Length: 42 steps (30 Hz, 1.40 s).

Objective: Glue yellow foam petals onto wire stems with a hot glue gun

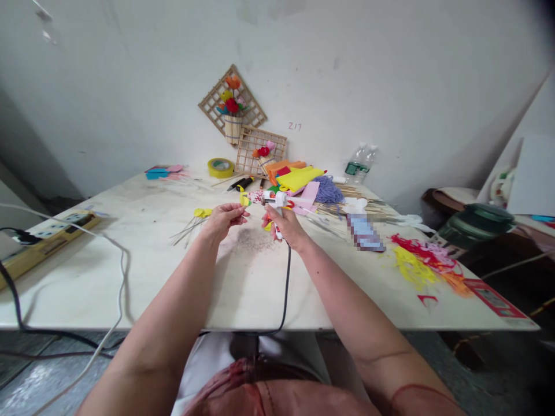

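Both bare forearms run up from the bottom edge over a reddish-brown lap, meeting above the pale marble-look tabletop (130,277). Right hand (287,226) is wrapped around the grip of a white hot-glue gun (277,203), fingers curled tight on the handle, nozzle aimed left; its black power cord (287,277) drops from the hand and loops off the near table edge. Left hand (223,218) sits just left of the nozzle, fingertips pressed together pinching a small yellow-green foam piece (244,200) that touches or nearly touches the gun tip, can't tell which. Thin wooden sticks with a yellow foam bit (193,222) lie just left of the left hand. Behind the hands: stack of coloured foam sheets, yellow on top (299,178), purple yarn bundle (327,190), roll of yellow tape (220,167). Two wooden lattice panels with foam flowers in small baskets (243,121) lean on the white wall. Clear plastic water bottles (359,160) stand right of the foam. Red, yellow and pink foam scraps (422,260) litter the right side. Yellow power strip (52,237) sits at the far left edge.
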Available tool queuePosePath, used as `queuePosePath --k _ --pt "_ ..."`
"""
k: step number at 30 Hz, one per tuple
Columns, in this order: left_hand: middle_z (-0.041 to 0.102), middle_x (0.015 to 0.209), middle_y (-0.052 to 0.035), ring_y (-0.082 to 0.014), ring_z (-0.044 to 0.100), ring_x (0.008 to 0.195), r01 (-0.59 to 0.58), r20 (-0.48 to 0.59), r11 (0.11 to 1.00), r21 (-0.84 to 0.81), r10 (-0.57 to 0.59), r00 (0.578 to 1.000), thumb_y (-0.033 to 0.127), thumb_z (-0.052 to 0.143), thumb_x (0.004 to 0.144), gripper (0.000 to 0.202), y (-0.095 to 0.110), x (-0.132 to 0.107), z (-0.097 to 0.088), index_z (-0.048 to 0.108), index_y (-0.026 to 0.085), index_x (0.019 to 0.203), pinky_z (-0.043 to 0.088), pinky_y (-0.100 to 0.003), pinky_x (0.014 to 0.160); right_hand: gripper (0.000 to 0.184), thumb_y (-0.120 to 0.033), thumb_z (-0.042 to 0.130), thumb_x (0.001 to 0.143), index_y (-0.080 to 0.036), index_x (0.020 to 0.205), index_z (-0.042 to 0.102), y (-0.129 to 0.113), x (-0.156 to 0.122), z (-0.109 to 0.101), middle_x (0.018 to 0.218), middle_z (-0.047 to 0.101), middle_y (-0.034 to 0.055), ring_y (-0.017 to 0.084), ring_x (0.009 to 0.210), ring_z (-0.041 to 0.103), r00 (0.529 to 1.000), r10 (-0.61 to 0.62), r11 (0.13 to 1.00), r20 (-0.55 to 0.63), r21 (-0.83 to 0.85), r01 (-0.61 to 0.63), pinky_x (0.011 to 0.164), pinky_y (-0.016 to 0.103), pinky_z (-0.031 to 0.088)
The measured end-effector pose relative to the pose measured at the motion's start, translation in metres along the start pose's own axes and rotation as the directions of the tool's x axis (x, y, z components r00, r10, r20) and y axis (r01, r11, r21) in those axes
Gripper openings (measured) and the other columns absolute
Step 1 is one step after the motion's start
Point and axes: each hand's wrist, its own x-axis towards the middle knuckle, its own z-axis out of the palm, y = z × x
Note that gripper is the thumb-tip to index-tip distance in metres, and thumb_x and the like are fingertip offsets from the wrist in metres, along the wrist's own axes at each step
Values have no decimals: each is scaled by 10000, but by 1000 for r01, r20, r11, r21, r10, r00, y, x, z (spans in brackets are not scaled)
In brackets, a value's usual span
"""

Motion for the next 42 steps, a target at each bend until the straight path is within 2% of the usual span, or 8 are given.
queuePosePath --k 24,42 --pt "669 688 -51 -79 569 487 -2 -2 1000 8 2 1000 258 761 578 252 2 -2 1 636 111 740 457 -206 527 488 -647 500 732 -168 641 488 5 2 -1 534 486 -39 55 323 447 999 34 998 -6 -53 -34 264 179 289" --pt "672 691 -57 -77 572 483 -1 0 1000 0 1 1000 256 762 577 259 1 -2 1 630 104 740 453 -202 519 495 -648 495 733 -169 610 473 1 0 0 501 471 -46 56 321 446 999 32 996 -3 -84 -32 278 177 304"
